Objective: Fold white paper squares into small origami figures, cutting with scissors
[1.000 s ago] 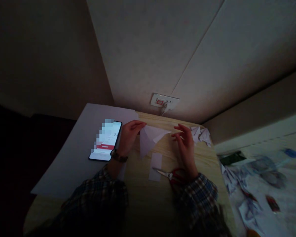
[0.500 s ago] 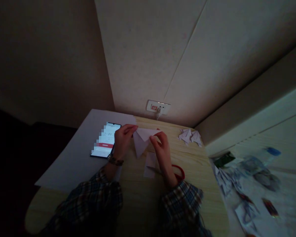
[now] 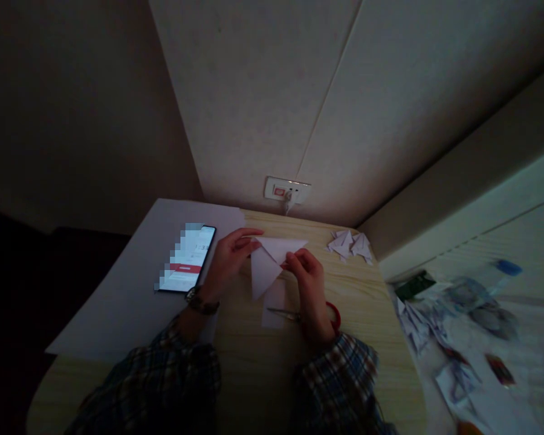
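A sheet of white paper (image 3: 267, 272), folded into triangular flaps, is held over the table between both hands. My left hand (image 3: 233, 254) pinches its upper left corner, with the index finger stretched along the top. My right hand (image 3: 308, 278) pinches the right-hand flap near its lower point. Below the folded paper lies a small piece of white paper (image 3: 272, 320). Scissors (image 3: 333, 317) with red handles rest partly on that piece, their middle hidden behind my right wrist.
A lit phone (image 3: 188, 263) lies on large white sheets (image 3: 131, 266) at the left. Folded paper figures (image 3: 344, 244) sit at the table's back right corner. A wall socket (image 3: 286, 190) holds a plug. Right of the table are a bottle with blue cap (image 3: 508, 267) and more folded papers (image 3: 414, 326).
The folded paper has turned, and its lower flap now spreads wider to view. My right hand has shifted slightly right and down. The camera view has moved a little.
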A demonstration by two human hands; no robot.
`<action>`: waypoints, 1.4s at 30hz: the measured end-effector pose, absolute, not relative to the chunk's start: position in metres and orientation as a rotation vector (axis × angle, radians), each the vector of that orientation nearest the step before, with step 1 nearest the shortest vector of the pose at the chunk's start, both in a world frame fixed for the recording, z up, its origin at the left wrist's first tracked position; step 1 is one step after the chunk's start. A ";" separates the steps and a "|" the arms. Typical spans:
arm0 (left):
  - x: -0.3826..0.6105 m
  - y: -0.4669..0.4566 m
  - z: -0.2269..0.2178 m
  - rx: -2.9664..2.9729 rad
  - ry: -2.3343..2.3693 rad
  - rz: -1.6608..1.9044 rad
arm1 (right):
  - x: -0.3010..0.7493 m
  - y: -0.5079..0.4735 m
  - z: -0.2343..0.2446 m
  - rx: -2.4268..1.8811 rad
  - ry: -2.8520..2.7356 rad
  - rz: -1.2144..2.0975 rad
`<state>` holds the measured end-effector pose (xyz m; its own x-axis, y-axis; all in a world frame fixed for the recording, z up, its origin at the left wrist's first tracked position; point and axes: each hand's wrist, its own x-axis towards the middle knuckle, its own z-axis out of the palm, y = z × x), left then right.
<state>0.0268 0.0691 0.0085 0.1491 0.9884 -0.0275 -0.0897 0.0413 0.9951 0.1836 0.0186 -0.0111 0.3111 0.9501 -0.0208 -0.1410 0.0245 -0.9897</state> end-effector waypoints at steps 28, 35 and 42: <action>0.025 0.065 0.014 1.231 0.971 0.991 | 0.191 0.021 -0.009 -1.248 -0.969 0.956; 0.023 0.069 0.008 1.223 0.983 1.005 | 0.190 0.019 -0.011 -1.260 -1.025 0.913; 0.023 0.071 0.005 1.262 0.991 0.988 | 0.189 0.018 -0.010 -1.275 -1.007 0.875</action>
<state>0.0233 0.0712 0.0052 0.2781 0.9597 -0.0407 -0.0382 0.0533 0.9978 0.1893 0.0180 -0.0096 0.3355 0.9357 0.1087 0.0223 0.1075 -0.9940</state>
